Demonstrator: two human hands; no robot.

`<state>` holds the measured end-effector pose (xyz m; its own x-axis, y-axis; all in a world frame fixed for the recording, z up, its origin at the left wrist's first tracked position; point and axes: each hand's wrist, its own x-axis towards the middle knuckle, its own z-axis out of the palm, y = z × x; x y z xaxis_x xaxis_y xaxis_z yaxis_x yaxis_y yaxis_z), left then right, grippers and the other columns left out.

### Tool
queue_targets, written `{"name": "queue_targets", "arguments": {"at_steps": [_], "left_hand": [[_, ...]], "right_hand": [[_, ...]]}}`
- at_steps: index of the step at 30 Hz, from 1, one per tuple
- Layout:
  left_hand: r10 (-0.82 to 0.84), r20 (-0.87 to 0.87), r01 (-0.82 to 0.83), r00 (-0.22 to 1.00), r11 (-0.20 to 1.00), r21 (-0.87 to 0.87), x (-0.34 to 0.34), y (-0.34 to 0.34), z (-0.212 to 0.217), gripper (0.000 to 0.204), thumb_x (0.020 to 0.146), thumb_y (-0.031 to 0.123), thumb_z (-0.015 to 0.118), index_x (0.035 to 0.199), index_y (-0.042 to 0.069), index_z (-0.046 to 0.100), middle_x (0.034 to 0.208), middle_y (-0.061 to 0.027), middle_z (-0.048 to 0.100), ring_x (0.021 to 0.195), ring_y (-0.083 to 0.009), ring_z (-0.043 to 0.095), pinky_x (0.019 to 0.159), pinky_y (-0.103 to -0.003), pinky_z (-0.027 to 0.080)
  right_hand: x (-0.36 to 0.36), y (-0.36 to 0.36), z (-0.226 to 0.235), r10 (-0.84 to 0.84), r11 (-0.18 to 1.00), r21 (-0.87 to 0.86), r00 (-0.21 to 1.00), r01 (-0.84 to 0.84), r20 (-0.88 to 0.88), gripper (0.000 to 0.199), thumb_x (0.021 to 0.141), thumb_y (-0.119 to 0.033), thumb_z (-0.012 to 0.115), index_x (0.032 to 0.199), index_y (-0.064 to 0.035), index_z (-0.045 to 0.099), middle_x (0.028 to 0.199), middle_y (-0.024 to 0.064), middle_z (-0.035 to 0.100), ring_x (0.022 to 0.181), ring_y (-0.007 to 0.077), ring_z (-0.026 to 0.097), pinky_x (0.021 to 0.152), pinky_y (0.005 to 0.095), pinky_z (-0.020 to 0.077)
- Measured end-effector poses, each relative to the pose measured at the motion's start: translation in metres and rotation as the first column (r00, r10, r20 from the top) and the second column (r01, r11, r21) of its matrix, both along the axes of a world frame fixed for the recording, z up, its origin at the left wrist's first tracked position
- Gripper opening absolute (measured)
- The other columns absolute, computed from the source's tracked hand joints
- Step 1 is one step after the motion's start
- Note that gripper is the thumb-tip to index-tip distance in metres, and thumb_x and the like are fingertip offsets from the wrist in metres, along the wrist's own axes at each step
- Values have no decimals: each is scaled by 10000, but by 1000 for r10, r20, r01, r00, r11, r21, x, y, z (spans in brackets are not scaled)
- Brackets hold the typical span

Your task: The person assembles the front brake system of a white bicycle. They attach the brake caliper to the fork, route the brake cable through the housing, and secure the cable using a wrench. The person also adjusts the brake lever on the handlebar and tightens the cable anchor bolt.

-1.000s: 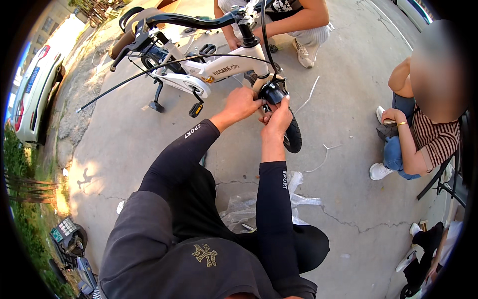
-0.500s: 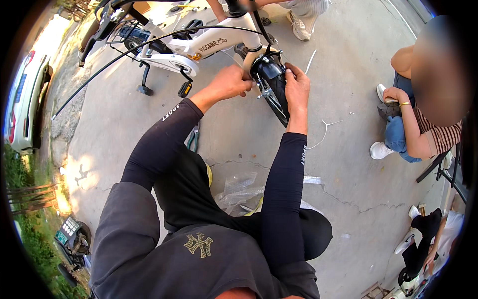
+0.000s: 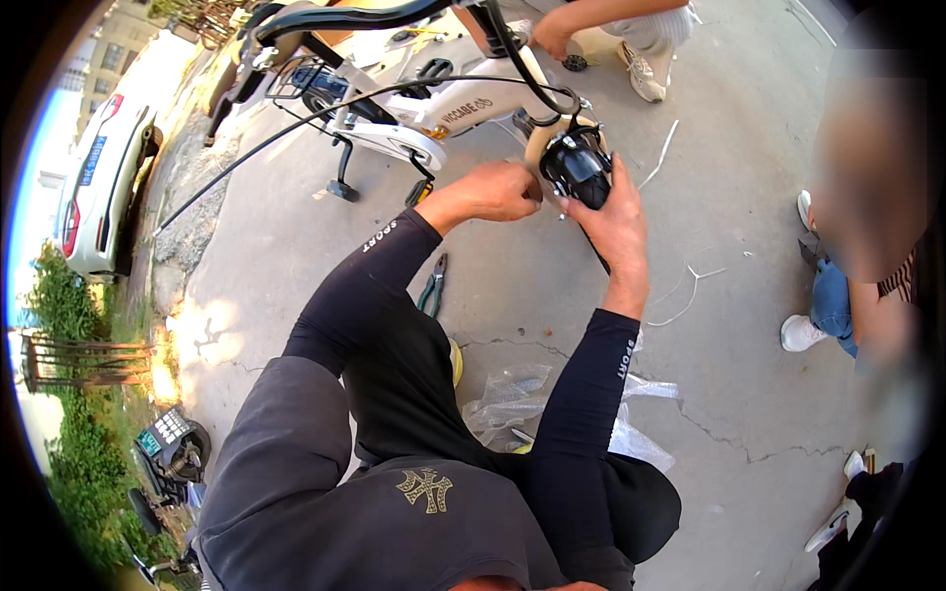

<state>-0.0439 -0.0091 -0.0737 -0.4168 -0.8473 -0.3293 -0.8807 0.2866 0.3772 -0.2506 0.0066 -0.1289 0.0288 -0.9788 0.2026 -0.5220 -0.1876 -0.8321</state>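
1. The black headlamp-like part sits in the upper middle of the frame, at the front of the white folding bicycle, just below the stem and the black cables that loop down to it.
2. The right hand lies directly below and slightly right of that part, palm up against its underside and right flank, fingers curled around it. It is cupped on the part, not spread wide.
3. The left hand comes in from the left, at about the same height in the frame, its knuckles turned up and fingertips pinched narrow against the part's left edge. Whether it pinches a small fastener there cannot be told; the fingertips hide that spot.
4. So the part lies between the two hands: to the right of the left hand, above the right one. Both touch it; neither is clearly the nearer.
5. Its long axis seems to run from upper left to lower right in the frame, roughly in line with the right forearm.
6. A pair of green-handled pliers lies on the concrete floor in the centre-left of the frame, below the left forearm and well apart from both hands.
7. Crumpled clear plastic wrap lies lower, near the person's knees.
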Motion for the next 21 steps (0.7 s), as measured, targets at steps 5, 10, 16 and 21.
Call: {"name": "queue_targets", "arguments": {"at_steps": [5, 10, 16, 21], "left_hand": [[-9, 171, 57, 985, 958, -281, -5, 51, 72, 226, 851, 268, 704, 919, 53, 716, 869, -161, 716, 887, -366, 692, 702, -474, 540], [35, 114, 118, 993, -154, -981, 29, 173, 158, 231, 888, 189, 703, 1118, 176, 705, 1175, -32, 631, 1168, -224, 595, 1157, -508, 340], [677, 295, 158, 674, 258, -953, 161, 212, 250, 151, 929, 221, 693, 1000, 103, 632, 1060, -66, 636, 994, -237, 620, 1017, -445, 435], [395, 8, -184, 919, 445, -876, 183, 203, 231, 115, 916, 125, 694, 894, 68, 596, 833, -52, 618, 643, -251, 596, 591, -351, 466]], "right_hand": [[-19, 13, 88, -132, 987, 127, 951, 100, 278, 303, 911, -157, 682, 1092, 86, 677, 990, 178, 730, 902, 236, 693, 836, 339, 528], [21, 57, 184, 421, 885, -408, 760, -224, 495, 113, 884, -65, 719, 936, 31, 691, 856, 96, 722, 781, 177, 665, 748, 318, 513], [110, 49, 237, 493, 715, -593, 868, -370, 53, 326, 844, -93, 750, 1135, 12, 647, 1116, 155, 679, 1004, 316, 648, 858, 391, 512], [154, 50, 246, 481, 571, -623, 833, -535, -274, 456, 842, -184, 757, 1235, -12, 602, 1111, 141, 664, 1071, 307, 617, 964, 422, 457]]}}
